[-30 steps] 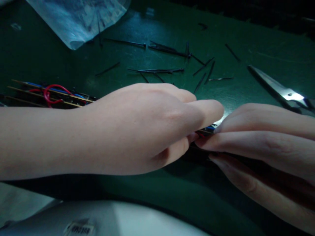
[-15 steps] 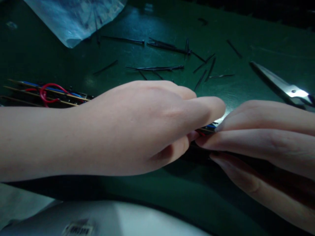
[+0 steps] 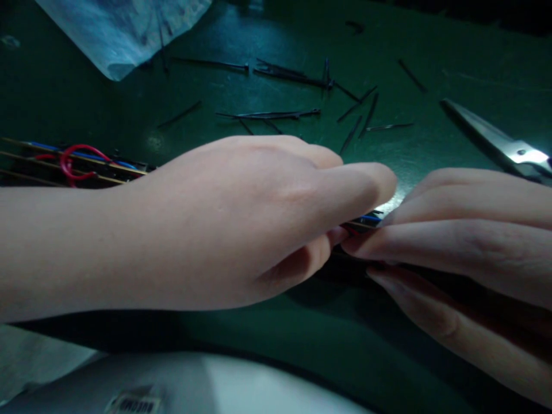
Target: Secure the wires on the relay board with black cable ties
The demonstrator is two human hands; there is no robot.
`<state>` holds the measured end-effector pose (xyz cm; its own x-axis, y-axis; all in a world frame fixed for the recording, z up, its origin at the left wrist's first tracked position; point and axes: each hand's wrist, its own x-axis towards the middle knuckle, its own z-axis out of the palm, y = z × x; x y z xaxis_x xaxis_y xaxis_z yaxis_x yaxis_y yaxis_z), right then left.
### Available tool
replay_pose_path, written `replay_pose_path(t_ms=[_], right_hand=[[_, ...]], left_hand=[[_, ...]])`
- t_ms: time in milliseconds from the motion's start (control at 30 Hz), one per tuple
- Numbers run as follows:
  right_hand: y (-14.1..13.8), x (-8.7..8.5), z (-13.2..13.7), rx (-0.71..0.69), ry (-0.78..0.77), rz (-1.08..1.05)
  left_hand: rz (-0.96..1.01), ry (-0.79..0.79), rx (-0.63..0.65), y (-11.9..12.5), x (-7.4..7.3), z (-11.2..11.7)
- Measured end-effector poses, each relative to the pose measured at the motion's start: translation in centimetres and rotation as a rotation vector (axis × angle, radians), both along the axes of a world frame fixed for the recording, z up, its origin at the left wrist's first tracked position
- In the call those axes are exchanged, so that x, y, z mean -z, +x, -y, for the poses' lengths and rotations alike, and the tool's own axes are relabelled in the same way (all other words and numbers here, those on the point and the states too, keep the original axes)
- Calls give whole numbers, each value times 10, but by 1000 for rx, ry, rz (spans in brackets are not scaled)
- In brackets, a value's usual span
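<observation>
A stack of thin circuit boards (image 3: 107,172) with red and blue wires lies along the table, mostly covered by my left hand and forearm. My left hand (image 3: 276,213) is closed over the boards, its thumb pointing right and its fingers curled underneath. Just beyond the thumb, a short piece of the boards with a blue wire shows. There my right hand (image 3: 440,241) brings its fingertips together in a pinch against the boards. What lies between those fingertips is hidden. A red wire loop (image 3: 71,164) stands up from the stack at the left.
Several black cable ties (image 3: 293,75) lie scattered on the green table (image 3: 259,328) behind my hands. Scissors (image 3: 495,138) rest at the right. A clear plastic bag (image 3: 125,34) sits at the upper left. A pale surface with a label (image 3: 135,402) is at the bottom.
The view has shifted slightly, so the ties, bag and boards appear a little higher and farther left. Both hands keep nearly the same pose at the boards.
</observation>
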<state>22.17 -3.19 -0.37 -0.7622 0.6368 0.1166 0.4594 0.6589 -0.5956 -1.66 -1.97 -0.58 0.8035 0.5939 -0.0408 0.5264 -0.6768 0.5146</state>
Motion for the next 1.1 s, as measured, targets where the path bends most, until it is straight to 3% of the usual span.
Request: replay_pose_path(t_ms=[200,1100], right_hand=[[3,6,-4,-65,23,-85],[2,10,-6,-127,43,-63]], left_hand=[[5,-1,0,0,1,-2],[-75,-44,-34,7,-4,-3]])
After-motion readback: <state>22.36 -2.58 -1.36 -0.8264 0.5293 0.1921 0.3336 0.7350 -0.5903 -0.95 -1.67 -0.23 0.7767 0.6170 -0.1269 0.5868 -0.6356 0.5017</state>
